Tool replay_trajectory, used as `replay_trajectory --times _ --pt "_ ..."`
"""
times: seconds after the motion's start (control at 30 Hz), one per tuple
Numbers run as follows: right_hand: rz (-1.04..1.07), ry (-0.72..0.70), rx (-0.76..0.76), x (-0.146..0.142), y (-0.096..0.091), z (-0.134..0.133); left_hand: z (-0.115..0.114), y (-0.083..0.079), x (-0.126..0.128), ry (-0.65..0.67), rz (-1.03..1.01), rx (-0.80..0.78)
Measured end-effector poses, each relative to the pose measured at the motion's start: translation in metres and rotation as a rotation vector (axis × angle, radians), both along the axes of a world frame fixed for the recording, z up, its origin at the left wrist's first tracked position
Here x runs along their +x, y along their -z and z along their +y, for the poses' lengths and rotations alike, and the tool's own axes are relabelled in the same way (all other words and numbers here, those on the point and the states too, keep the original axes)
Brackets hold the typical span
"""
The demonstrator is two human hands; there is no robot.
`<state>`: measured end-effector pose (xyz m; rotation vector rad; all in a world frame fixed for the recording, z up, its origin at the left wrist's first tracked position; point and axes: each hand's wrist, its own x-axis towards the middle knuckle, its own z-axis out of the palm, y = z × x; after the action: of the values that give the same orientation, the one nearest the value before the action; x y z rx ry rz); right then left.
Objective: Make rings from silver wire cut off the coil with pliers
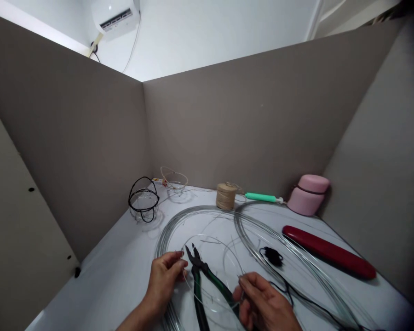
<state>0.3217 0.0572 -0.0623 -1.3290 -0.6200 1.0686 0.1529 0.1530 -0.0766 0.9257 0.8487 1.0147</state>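
Observation:
My left hand (163, 280) pinches one end of a thin silver wire loop (207, 236) between thumb and fingertips. My right hand (262, 299) pinches the wire on the other side of the loop. Green-handled pliers (197, 294) lie open-jawed on the table between my hands, partly under my right hand. Large coils of silver wire (248, 234) spread around and beneath my hands. A black wire (310, 305) runs from a small black bundle (272, 256) towards the lower right.
Two wire baskets (144, 200) (174, 180), a twine spool (226, 196), a green-handled tool (262, 197), a pink container (308, 195) and a long red case (327, 253) stand on the white table (106, 280). Grey partition walls (227, 128) enclose it on three sides.

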Motion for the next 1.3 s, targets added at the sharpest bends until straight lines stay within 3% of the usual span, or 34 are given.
replay_trajectory --times 0.3,0.43,0.6,1.1,1.3 --pt "-0.001 -0.022 0.026 0.002 0.003 -0.001 -0.009 -0.003 0.0 -0.042 -0.009 0.061" --pt "-0.018 -0.052 0.021 0.002 0.001 -0.003 -0.008 -0.006 -0.001 -0.016 -0.099 -0.074" --pt "-0.013 -0.051 0.032 0.002 -0.002 -0.006 -0.001 -0.011 -0.01 0.14 -0.287 -0.308" --pt "-0.071 0.072 0.015 -0.002 -0.001 -0.003 0.008 -0.003 -0.016 0.344 -0.439 -0.488" --pt "-0.022 0.044 0.024 -0.001 0.007 -0.002 0.011 -0.006 -0.008 0.287 -0.427 -0.529"
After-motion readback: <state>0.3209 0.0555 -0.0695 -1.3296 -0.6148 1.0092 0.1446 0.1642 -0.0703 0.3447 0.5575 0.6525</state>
